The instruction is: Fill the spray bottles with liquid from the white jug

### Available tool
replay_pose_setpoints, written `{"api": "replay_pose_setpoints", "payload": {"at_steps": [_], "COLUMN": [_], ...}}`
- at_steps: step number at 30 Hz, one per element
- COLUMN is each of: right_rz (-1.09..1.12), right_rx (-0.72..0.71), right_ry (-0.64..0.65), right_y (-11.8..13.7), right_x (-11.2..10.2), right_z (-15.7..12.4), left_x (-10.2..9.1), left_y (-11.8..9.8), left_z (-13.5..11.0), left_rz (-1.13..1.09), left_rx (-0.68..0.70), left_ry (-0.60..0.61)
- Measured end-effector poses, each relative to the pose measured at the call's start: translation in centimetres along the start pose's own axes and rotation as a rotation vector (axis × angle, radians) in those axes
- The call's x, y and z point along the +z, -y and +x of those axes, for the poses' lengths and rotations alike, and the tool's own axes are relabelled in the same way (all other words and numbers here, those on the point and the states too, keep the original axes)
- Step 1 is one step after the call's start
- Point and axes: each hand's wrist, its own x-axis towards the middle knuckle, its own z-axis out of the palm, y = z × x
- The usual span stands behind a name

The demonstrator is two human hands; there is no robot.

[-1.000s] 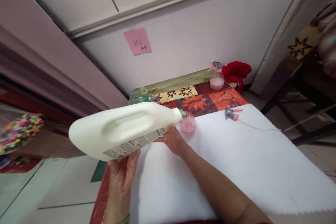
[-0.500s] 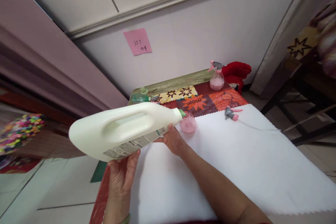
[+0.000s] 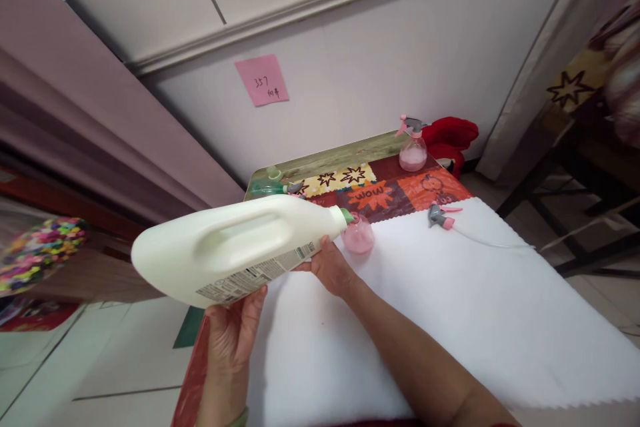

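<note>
A large pale jug-style detergent bottle (image 3: 175, 250) lies nearly level in the air, its green spout at the mouth of a round pink spray bottle (image 3: 359, 236) that has no top on. Beneath the jug's wide base end, my left hand (image 3: 233, 330) is closed against it from below. My right hand (image 3: 330, 267) grips the jug's underside near the neck, some fingers hidden behind it. Whether liquid runs from the spout I cannot tell. A grey and pink trigger sprayer head (image 3: 440, 217) with a clear tube rests on the white cloth (image 3: 425, 293), right of the pink bottle.
A second spray bottle (image 3: 413, 153), pink with its trigger on, stands at the table's back right. At the back left lies a green spray bottle (image 3: 267, 187), partly behind the jug, near a small green cap (image 3: 274, 172). The wall (image 3: 340, 80) rises behind the table.
</note>
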Motion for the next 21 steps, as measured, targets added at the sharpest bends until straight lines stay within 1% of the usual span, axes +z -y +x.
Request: {"api": "replay_pose_setpoints", "payload": {"at_steps": [7,12,17,21], "right_rz": [0.005,0.007,0.005,0.016], "right_rx": [0.001,-0.006,0.0,0.003], "right_ry": [0.002,-0.009,-0.014,-0.019], "right_y": [0.19,0.3,0.17,0.15], "right_x": [0.25,0.44,0.36,0.35], "right_z": [-0.06,-0.11,-0.09,-0.08], "left_x": [0.14,0.22,0.24,0.54], "left_y": [-0.1,0.08,-0.05,0.01], "left_z": [0.09,0.07,0.07,0.12], "left_rz": [0.027,-0.016,-0.005,0.004], "left_rx": [-0.003,-0.003,0.0,0.005], "left_ry": [-0.008,0.04,-0.001,0.017]}}
